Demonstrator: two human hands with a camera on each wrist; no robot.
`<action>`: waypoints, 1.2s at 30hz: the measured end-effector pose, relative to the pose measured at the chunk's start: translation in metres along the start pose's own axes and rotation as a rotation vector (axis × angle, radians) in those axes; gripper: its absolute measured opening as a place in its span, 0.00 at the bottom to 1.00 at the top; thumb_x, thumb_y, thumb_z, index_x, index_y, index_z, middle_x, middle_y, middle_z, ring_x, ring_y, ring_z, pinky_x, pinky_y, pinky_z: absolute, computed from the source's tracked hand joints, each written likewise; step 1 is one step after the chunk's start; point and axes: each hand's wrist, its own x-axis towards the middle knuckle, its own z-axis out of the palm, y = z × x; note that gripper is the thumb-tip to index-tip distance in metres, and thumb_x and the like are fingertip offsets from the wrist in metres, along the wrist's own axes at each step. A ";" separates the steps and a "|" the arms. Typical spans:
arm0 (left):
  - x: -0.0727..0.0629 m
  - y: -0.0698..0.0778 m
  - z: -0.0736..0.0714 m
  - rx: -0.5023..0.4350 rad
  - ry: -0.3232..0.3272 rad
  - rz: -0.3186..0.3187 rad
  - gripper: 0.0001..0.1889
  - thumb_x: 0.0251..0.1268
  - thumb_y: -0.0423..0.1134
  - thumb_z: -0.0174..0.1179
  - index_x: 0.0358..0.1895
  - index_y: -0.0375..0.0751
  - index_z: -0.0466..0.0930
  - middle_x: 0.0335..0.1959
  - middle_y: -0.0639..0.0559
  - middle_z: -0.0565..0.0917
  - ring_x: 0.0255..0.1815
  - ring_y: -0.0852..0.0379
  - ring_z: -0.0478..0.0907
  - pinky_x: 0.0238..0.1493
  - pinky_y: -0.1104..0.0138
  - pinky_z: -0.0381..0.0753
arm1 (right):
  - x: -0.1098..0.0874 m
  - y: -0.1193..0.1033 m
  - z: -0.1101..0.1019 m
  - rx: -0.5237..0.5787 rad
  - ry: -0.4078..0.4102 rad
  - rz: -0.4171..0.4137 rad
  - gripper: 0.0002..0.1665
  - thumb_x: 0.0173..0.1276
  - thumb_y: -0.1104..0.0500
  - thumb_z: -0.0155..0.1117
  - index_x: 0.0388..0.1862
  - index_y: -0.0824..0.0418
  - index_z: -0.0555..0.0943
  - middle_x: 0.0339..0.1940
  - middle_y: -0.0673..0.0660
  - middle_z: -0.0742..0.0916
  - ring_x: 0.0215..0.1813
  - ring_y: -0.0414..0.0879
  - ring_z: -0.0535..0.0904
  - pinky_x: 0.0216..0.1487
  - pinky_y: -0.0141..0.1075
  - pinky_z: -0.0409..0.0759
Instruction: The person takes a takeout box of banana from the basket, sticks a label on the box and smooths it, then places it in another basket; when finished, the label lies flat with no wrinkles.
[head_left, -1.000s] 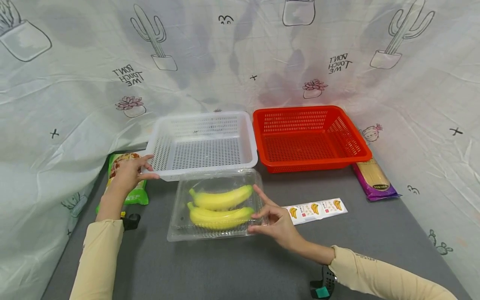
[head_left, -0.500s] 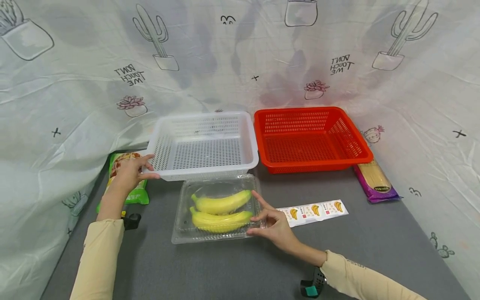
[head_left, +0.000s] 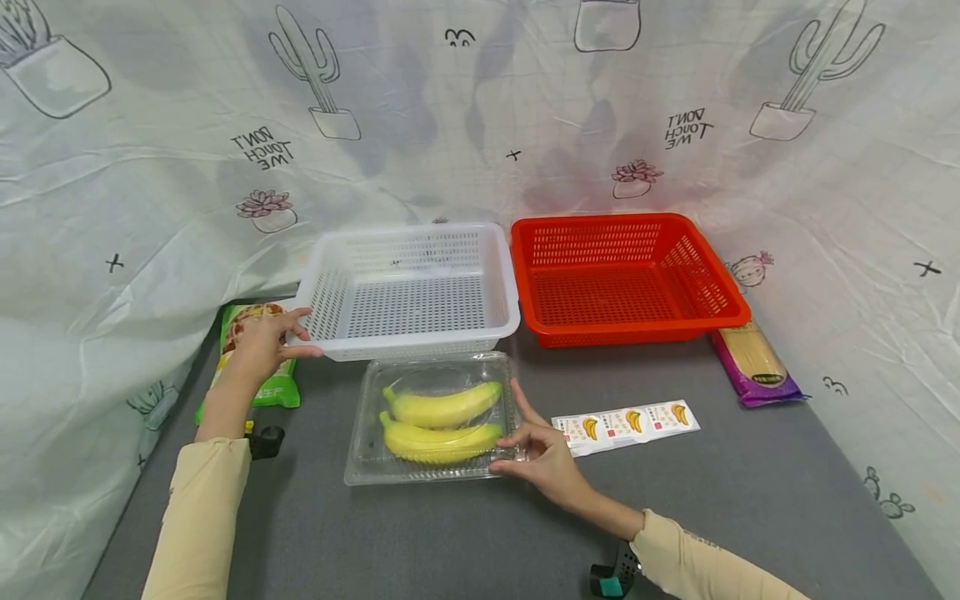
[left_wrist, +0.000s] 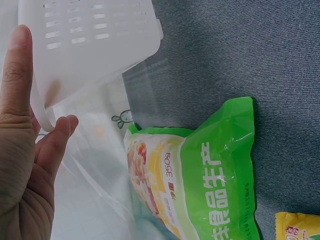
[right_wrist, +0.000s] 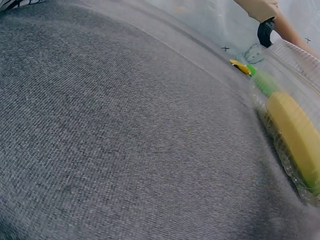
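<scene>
My left hand [head_left: 258, 346] grips the left front corner of a white plastic basket [head_left: 405, 343]. In the left wrist view the thumb lies along the basket wall [left_wrist: 100, 65] and the other fingers curl behind the rim. In front of that basket is a clear plastic clamshell box [head_left: 367, 462], its lid down, with two yellow bananas inside, an upper banana [head_left: 446, 406] and a lower banana [head_left: 442, 442]. My right hand [head_left: 547, 462] holds the box at its right side, fingers spread along the edge. The right wrist view catches the box's end and a banana [right_wrist: 295, 135].
A red basket [head_left: 645, 323] stands right of the white one. Under its right side lies a purple noodle pack [head_left: 753, 362]. A strip of banana stickers [head_left: 630, 423] lies right of the box. By my left hand are a green food bag [head_left: 277, 392] and a yellow packet [left_wrist: 300, 227].
My right hand has brought the clear box slightly towards me, away from the white basket's front, and it has settled. My left hand keeps its grip on the basket corner.
</scene>
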 end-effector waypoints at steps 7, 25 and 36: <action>0.000 0.002 0.000 -0.004 -0.002 0.006 0.19 0.48 0.45 0.71 0.37 0.32 0.82 0.56 0.30 0.77 0.20 0.53 0.62 0.20 0.66 0.59 | 0.003 0.004 0.006 0.013 0.003 0.003 0.16 0.45 0.77 0.74 0.32 0.80 0.77 0.77 0.65 0.54 0.72 0.63 0.53 0.48 0.24 0.74; -0.002 -0.004 0.007 0.022 0.081 0.088 0.25 0.46 0.44 0.72 0.45 0.30 0.82 0.21 0.47 0.76 0.17 0.56 0.58 0.19 0.66 0.57 | 0.016 0.018 0.029 -0.003 -0.036 -0.046 0.16 0.44 0.76 0.75 0.32 0.78 0.79 0.76 0.67 0.54 0.76 0.57 0.48 0.53 0.26 0.74; -0.007 -0.004 0.009 0.007 0.075 0.100 0.34 0.51 0.42 0.70 0.61 0.28 0.72 0.32 0.46 0.81 0.20 0.56 0.61 0.25 0.64 0.61 | 0.022 0.021 0.037 -0.040 -0.048 -0.031 0.15 0.45 0.77 0.75 0.33 0.75 0.80 0.76 0.67 0.54 0.57 0.49 0.72 0.36 0.24 0.75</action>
